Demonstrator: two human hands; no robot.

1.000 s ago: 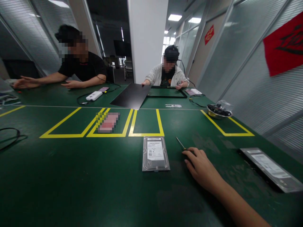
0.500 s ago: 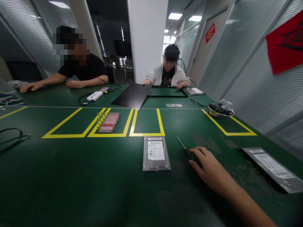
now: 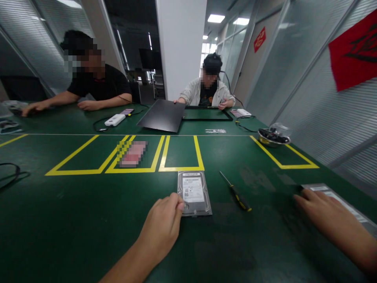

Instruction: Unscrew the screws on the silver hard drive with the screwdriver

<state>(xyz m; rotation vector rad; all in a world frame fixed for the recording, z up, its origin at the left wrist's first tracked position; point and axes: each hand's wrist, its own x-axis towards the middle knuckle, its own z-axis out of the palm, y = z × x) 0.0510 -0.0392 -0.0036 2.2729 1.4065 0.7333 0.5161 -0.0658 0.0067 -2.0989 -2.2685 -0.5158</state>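
Note:
A silver hard drive (image 3: 193, 192) lies label up on the green table (image 3: 88, 212), just below the yellow floor-tape boxes. My left hand (image 3: 163, 226) rests on the table with its fingertips touching the drive's near left corner. A small screwdriver (image 3: 235, 191) with a black and yellow handle lies free to the right of the drive. My right hand (image 3: 326, 214) lies flat, fingers spread, at the near end of a silver antistatic bag (image 3: 347, 208) on the right.
Yellow tape boxes (image 3: 181, 155) mark the table's middle, one holding a pink item (image 3: 133, 154). A metal bowl (image 3: 272, 137) stands at the right. Two other people sit across; one holds a black panel (image 3: 161, 115) beside a frame (image 3: 206, 114). A black cable (image 3: 8, 173) lies left.
My right hand has let go of the screwdriver and moved right to the silver bag. My left hand has come into view and reached the drive's corner.

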